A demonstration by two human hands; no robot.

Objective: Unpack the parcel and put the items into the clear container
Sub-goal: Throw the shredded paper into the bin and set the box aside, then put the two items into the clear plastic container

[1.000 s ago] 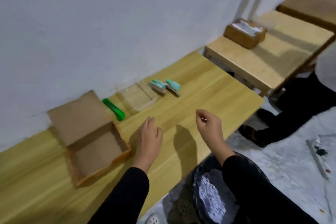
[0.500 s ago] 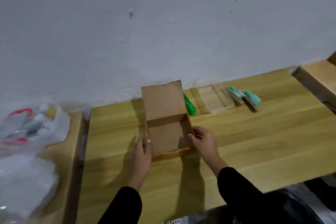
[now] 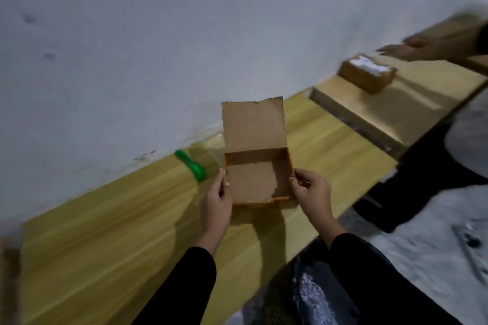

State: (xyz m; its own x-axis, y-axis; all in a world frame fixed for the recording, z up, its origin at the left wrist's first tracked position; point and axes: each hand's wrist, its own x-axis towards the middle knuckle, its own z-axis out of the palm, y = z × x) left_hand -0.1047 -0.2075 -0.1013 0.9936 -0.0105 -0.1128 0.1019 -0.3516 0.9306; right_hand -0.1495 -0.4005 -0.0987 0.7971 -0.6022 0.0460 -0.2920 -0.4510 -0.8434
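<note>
While the camera has swung hard since half a second ago, tilting the whole scene so the wooden table (image 3: 126, 229) now runs diagonally, the head view shows both hands in much the same job: gripping the open cardboard box (image 3: 257, 179). The left hand (image 3: 216, 204) is clamped on the box's left wall, thumb hooked over the rim, and the right hand (image 3: 313, 192) is wrapped on the right wall the same way. So the hands are apart, one per side, same as in the earlier frame. The box looks lifted off the table now rather than sitting flat, since there's a shadow beneath it, though it's blurry so I wouldn't swear to it. Its lid flap (image 3: 253, 126) stands up at the back, and the inside looks bare brown cardboard.

The green tool (image 3: 191, 167) lies near the wall just left of the box; before, it peeked out on the right of the flap. The clear container (image 3: 211, 155) is mostly hidden behind the box now, just a faint glassy edge showing, and the teal items from earlier are out of sight.

New in view: a second table (image 3: 396, 111) to the right with another cardboard box (image 3: 368, 75) holding something white, plus another person's hand (image 3: 412, 49) blurred above it.
</note>
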